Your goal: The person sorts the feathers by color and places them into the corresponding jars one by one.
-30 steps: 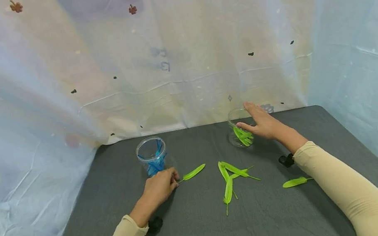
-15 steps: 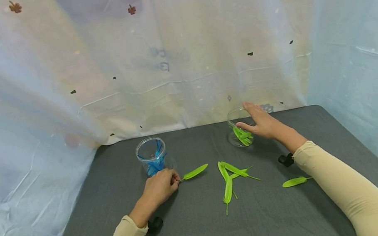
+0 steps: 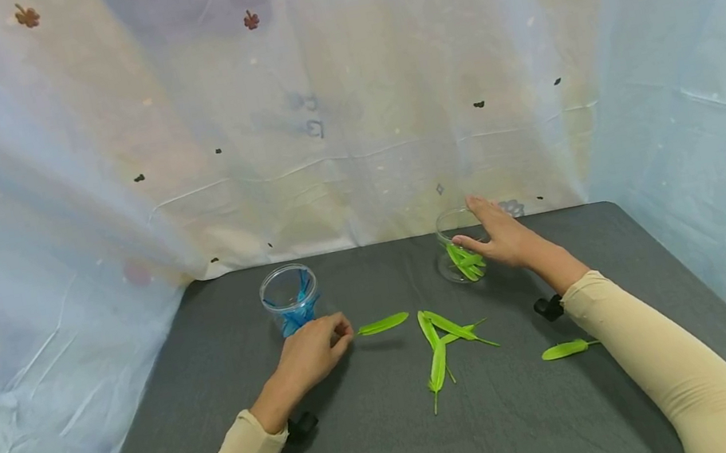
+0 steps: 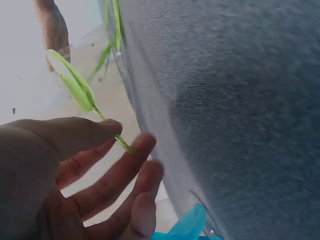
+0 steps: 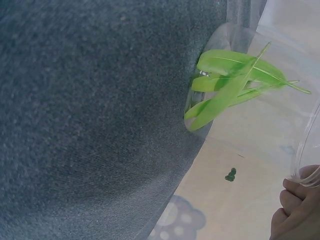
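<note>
My left hand (image 3: 315,348) pinches a green feather (image 3: 383,324) by its quill, the vane pointing right. In the left wrist view the quill (image 4: 124,144) shows between thumb and fingers, and the feather is raised off the table. My right hand (image 3: 506,235) holds a clear jar (image 5: 250,132) near its rim, thumb on the near side and fingers round the far side. Green feathers (image 3: 466,262) lean inside that jar. Several loose green feathers (image 3: 438,367) lie overlapping on the table between the hands.
A second clear jar (image 3: 276,294) with blue feathers (image 3: 299,316) stands just behind my left hand. Another green feather (image 3: 563,350) lies near my right forearm. The dark grey table (image 3: 388,449) ends at a patterned curtain (image 3: 348,99).
My left hand has lifted the green feather and moved it slightly right and up from the table. The right hand stays on its jar.
</note>
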Action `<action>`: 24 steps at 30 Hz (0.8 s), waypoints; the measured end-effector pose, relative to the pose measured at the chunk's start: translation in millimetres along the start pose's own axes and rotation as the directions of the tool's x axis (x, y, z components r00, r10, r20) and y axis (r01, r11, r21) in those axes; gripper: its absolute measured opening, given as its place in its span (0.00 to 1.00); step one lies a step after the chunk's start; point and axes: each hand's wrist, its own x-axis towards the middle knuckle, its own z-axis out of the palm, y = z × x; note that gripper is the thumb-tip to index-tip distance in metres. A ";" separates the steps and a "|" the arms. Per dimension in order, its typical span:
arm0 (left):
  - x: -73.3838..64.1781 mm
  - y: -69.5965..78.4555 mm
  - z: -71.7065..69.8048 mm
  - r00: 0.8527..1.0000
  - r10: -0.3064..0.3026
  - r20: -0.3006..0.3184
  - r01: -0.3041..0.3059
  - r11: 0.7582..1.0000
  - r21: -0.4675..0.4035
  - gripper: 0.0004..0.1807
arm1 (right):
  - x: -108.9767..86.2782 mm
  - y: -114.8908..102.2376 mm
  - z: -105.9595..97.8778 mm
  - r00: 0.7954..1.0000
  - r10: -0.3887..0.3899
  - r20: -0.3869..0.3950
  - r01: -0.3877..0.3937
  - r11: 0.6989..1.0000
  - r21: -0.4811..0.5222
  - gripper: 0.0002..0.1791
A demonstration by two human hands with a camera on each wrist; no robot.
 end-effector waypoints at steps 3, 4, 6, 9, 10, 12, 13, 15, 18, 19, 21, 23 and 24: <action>3.3 1.1 -0.4 1.000 0.025 0.015 -0.025 0.999 -0.035 0.03 | -0.4 0.0 -0.3 1.000 0.003 0.000 -0.003 1.000 0.002 0.57; 4.6 1.4 -0.3 0.999 0.029 0.022 -0.029 0.999 -0.041 0.02 | -0.4 0.1 -0.3 1.000 0.003 -0.001 -0.003 1.000 0.001 0.57; 7.6 2.7 -0.3 0.999 0.034 0.031 -0.032 0.998 -0.059 0.02 | -0.5 0.3 -0.1 1.000 0.007 -0.002 -0.007 1.000 0.000 0.57; 12.2 5.4 -0.5 0.999 0.026 0.021 -0.024 0.996 -0.092 0.02 | -0.7 0.1 0.2 1.000 0.011 -0.003 -0.011 1.000 -0.001 0.57; 13.7 6.8 -1.1 1.000 0.019 0.013 -0.018 0.994 -0.107 0.02 | -0.5 0.0 0.3 1.000 0.012 -0.002 -0.012 1.000 0.000 0.58; 17.1 8.7 -1.4 1.000 0.011 -0.011 -0.012 0.992 -0.128 0.01 | -0.4 -0.3 0.5 1.000 0.014 -0.002 -0.014 1.000 0.005 0.58; 18.7 9.8 -1.7 1.000 0.005 -0.024 -0.008 0.990 -0.139 0.01 | -0.4 -0.3 0.7 1.000 0.015 -0.002 -0.015 1.000 0.008 0.58; 22.4 11.7 -2.8 0.999 -0.005 -0.050 -0.003 0.987 -0.161 0.02 | -0.1 -0.2 1.0 1.000 0.015 -0.004 -0.015 1.000 0.010 0.58; 28.5 12.8 -3.7 0.996 -0.016 -0.087 -0.002 0.980 -0.197 0.04 | 0.6 0.4 1.4 1.000 0.013 -0.008 -0.013 1.000 0.011 0.58; 30.5 13.3 -4.4 0.995 -0.020 -0.098 -0.001 0.977 -0.213 0.05 | 0.7 0.7 1.5 1.000 0.013 -0.009 -0.013 1.000 0.012 0.58; 34.9 13.9 -5.4 0.993 -0.027 -0.118 -0.003 0.969 -0.246 0.05 | 0.9 1.4 1.6 1.000 0.011 -0.011 -0.011 1.000 0.012 0.58; 38.9 14.3 -6.3 0.990 -0.031 -0.135 -0.007 0.961 -0.278 0.05 | 1.0 2.0 1.8 1.000 0.009 -0.011 -0.009 1.000 0.014 0.59; 40.8 14.4 -6.5 0.989 -0.030 -0.145 -0.014 0.957 -0.288 0.05 | 0.9 2.2 1.9 1.000 0.009 -0.012 -0.008 1.000 0.014 0.59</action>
